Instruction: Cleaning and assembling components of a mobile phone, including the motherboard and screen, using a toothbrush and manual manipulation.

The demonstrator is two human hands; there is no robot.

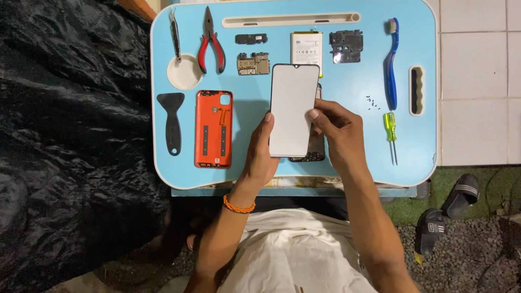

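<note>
Right now both hands hold a flat white rectangular phone screen panel [293, 110] upright above the light-blue table [347, 92]. The left hand [261, 154] grips its lower left edge, thumb on the face; the right hand [336, 133] pinches the right edge (thumb tip on the front). Under the panel lies a dark phone frame [313, 154], mostly hidden. To the left rests an orange plastic back cover [214, 128], inside up, beside a black plastic scraper [172, 122]. Farther up lie red-handled pliers [211, 46], a small circuit board [253, 63], a white battery [306, 49] and a black shield piece [345, 45]. At right sit a blue toothbrush [391, 65], tiny black screws [372, 102] and a yellow-handled screwdriver [390, 130].
</note>
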